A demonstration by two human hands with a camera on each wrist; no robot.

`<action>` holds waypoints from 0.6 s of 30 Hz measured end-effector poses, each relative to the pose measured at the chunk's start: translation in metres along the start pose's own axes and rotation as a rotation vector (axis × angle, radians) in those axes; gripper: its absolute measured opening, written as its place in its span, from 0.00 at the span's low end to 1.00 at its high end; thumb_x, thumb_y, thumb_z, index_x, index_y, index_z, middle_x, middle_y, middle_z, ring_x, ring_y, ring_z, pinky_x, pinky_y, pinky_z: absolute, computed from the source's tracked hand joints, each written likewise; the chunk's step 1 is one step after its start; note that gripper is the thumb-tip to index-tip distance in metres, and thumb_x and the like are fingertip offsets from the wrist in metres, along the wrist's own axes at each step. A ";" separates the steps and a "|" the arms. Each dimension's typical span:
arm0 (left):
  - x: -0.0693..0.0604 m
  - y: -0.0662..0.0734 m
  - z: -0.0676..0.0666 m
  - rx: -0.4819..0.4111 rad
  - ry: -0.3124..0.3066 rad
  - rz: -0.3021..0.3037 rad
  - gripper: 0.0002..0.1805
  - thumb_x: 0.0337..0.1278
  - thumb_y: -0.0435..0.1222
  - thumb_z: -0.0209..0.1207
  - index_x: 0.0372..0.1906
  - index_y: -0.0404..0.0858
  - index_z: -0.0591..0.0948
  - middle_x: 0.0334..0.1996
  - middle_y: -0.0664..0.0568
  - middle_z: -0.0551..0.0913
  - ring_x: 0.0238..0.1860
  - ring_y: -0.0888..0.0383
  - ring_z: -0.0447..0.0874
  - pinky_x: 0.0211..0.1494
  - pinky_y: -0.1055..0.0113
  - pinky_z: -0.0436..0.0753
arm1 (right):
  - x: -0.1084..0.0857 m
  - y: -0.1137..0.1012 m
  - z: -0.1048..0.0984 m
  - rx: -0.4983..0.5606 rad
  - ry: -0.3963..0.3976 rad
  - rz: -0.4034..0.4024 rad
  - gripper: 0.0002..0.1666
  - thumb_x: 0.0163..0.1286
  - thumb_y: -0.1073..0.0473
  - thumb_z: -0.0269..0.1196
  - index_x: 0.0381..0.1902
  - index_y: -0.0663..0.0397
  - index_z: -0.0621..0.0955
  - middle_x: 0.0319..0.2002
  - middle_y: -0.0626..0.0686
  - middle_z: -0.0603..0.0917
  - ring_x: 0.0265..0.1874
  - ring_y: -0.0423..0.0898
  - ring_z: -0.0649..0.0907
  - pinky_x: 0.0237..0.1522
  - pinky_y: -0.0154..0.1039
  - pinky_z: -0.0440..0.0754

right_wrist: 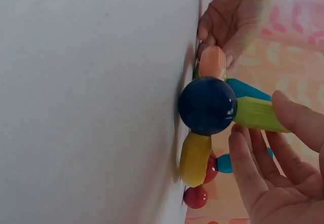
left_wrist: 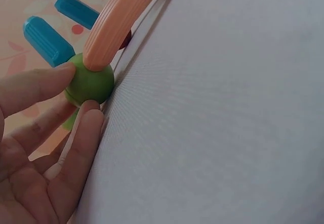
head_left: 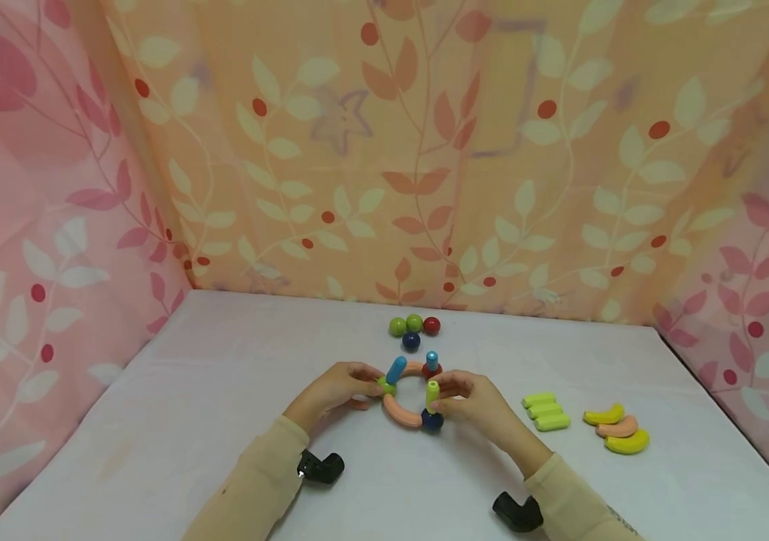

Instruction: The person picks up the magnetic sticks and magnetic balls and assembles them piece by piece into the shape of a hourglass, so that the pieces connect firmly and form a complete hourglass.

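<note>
A ring of toy balls and curved sticks lies on the table. My left hand (head_left: 338, 387) pinches its green ball (left_wrist: 91, 82) between thumb and fingers; a blue stick (left_wrist: 48, 39) tilts up from that ball. My right hand (head_left: 475, 406) holds a light green stick (right_wrist: 258, 115) by its upper part. The stick stands on the dark blue ball (right_wrist: 207, 105), touching it. An orange curved stick (head_left: 401, 413) joins the green and dark blue balls. A yellow curved stick (right_wrist: 195, 158) runs from the dark blue ball toward a red ball (head_left: 430, 372), which bears another upright blue stick (head_left: 432, 358).
Behind the ring sit loose balls: two green ones (head_left: 398, 327), a red one (head_left: 431, 325) and a dark blue one (head_left: 411, 342). To the right lie three light green sticks (head_left: 546, 412) and three curved sticks (head_left: 617, 428). Patterned curtains (head_left: 384, 150) surround the white table (head_left: 222, 338).
</note>
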State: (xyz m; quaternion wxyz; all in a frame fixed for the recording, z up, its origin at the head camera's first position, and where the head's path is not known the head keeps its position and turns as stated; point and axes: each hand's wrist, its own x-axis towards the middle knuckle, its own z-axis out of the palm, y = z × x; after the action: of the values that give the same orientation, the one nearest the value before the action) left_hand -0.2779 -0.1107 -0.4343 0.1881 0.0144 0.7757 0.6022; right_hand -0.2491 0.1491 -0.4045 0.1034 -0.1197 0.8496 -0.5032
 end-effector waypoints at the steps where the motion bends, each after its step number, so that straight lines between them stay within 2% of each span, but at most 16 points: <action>1: -0.001 0.000 -0.001 0.003 -0.008 -0.002 0.17 0.59 0.34 0.67 0.53 0.34 0.83 0.46 0.48 0.86 0.43 0.60 0.83 0.45 0.65 0.87 | 0.000 0.000 0.001 -0.007 -0.006 -0.006 0.22 0.62 0.58 0.71 0.52 0.60 0.83 0.44 0.54 0.88 0.46 0.45 0.84 0.47 0.38 0.85; 5: -0.003 0.002 -0.003 0.069 -0.019 0.003 0.18 0.55 0.35 0.69 0.51 0.35 0.84 0.48 0.49 0.85 0.45 0.58 0.83 0.50 0.62 0.86 | 0.002 -0.002 0.003 -0.048 -0.002 -0.003 0.21 0.63 0.60 0.70 0.53 0.60 0.83 0.45 0.55 0.88 0.48 0.47 0.85 0.48 0.41 0.87; 8: -0.005 0.008 -0.001 0.152 -0.004 0.056 0.23 0.53 0.39 0.71 0.55 0.39 0.82 0.55 0.47 0.83 0.55 0.51 0.81 0.61 0.52 0.81 | 0.004 -0.005 0.002 -0.074 0.031 0.021 0.20 0.62 0.61 0.70 0.52 0.57 0.84 0.46 0.53 0.88 0.49 0.48 0.85 0.50 0.43 0.87; 11: -0.007 0.012 0.003 0.236 0.004 0.113 0.26 0.54 0.44 0.70 0.60 0.47 0.80 0.64 0.46 0.77 0.67 0.41 0.72 0.69 0.41 0.71 | 0.005 -0.005 -0.002 -0.070 0.035 0.027 0.20 0.62 0.61 0.70 0.53 0.56 0.84 0.47 0.54 0.88 0.49 0.47 0.85 0.50 0.43 0.86; 13: -0.009 0.014 0.008 0.265 -0.007 0.142 0.25 0.56 0.44 0.69 0.60 0.50 0.79 0.67 0.48 0.75 0.72 0.37 0.66 0.72 0.37 0.66 | 0.004 -0.005 -0.003 -0.049 0.030 0.027 0.20 0.63 0.59 0.70 0.53 0.57 0.84 0.48 0.55 0.88 0.49 0.47 0.85 0.51 0.42 0.86; 15: -0.010 0.015 0.013 0.290 -0.013 0.173 0.22 0.59 0.43 0.67 0.58 0.51 0.80 0.66 0.50 0.76 0.72 0.36 0.65 0.72 0.36 0.65 | 0.003 -0.004 -0.004 -0.013 0.034 0.035 0.21 0.63 0.58 0.71 0.53 0.57 0.84 0.49 0.55 0.88 0.48 0.45 0.85 0.50 0.41 0.86; 18: -0.010 0.016 0.019 0.298 0.011 0.223 0.16 0.62 0.41 0.65 0.54 0.48 0.82 0.59 0.51 0.82 0.68 0.40 0.72 0.70 0.41 0.70 | 0.001 -0.004 -0.005 0.054 0.070 0.050 0.21 0.62 0.57 0.72 0.52 0.58 0.84 0.48 0.54 0.88 0.45 0.43 0.86 0.49 0.40 0.86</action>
State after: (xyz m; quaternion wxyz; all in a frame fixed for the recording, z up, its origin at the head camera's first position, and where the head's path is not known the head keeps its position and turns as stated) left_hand -0.2662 -0.0910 -0.4200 0.1118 0.1248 0.8510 0.4978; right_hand -0.2513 0.1505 -0.3986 0.0896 -0.0779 0.8416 -0.5270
